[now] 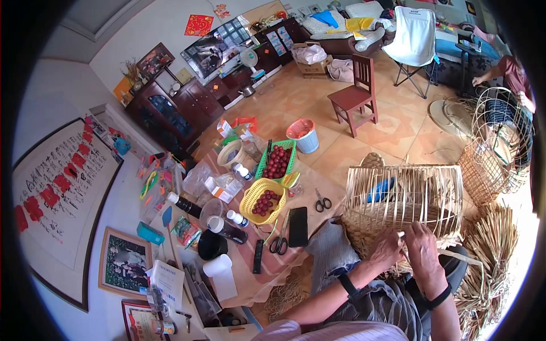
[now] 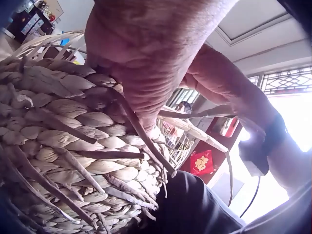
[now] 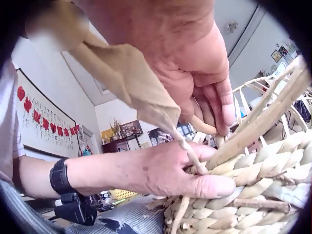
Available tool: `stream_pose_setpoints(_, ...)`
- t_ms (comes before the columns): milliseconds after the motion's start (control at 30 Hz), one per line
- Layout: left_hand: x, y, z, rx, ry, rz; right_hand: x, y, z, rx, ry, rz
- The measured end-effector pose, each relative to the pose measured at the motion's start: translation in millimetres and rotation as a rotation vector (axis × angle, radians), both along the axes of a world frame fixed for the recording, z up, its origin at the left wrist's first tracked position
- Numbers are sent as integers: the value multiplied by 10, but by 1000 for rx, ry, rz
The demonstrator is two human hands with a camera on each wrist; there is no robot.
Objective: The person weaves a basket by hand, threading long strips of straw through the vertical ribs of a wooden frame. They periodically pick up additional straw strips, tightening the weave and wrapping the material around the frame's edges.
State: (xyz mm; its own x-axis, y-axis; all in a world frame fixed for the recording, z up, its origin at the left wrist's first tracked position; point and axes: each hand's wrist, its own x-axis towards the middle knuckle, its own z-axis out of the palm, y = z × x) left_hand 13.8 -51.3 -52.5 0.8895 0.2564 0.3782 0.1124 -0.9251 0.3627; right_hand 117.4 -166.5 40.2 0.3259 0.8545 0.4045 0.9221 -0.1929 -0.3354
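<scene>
A partly woven straw basket (image 1: pixel 359 234) lies at the lap, its bare stakes (image 1: pixel 406 190) spreading beyond the braided part. My left hand (image 1: pixel 388 249) grips the basket's edge, thumb (image 3: pixel 212 186) flat on the braided outside and a twisted strand beside it. Close by, my right hand (image 1: pixel 422 247) has its fingers (image 3: pixel 223 105) curled round a thin bent strand just above the weave. A flat straw strip (image 3: pixel 129 80) hangs beneath the right palm and narrows to a twist at the left thumb. Cut strand ends (image 2: pixel 73 168) stick out of the braided wall.
A straw bundle (image 1: pixel 492 258) stands at right, near a wire-like basket frame (image 1: pixel 503 122) beside another person. On the table at left lie scissors (image 1: pixel 278 245), a phone (image 1: pixel 298 226), bottles, and yellow (image 1: pixel 245 206) and green baskets of red fruit. A blue thing (image 1: pixel 381 190) shows among the stakes.
</scene>
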Motion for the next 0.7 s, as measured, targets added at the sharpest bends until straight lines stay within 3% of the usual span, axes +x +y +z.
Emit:
stream_pose_setpoints(100,78,19,-131,-172,193,17,51,53,-102,-17,-61,1)
stream_pose_setpoints(200,46,14,-210,-209,-19,-28,20,48,6,44,0,-72)
stream_pose_setpoints(300,21,18,104,-248,106,-29,60,24,-188,-20,-36,-153)
stream_pose_setpoints(500,40,40,-207,-206,-105,-37,43,-31,-352,-147,-69,-164)
stream_pose_setpoints(600,39,33,-146,-360,135,-75,12,16,-431,-179,-117,-181)
stream_pose_setpoints(700,82,72,158,-317,194,-69,35,46,-424,-166,-77,-172)
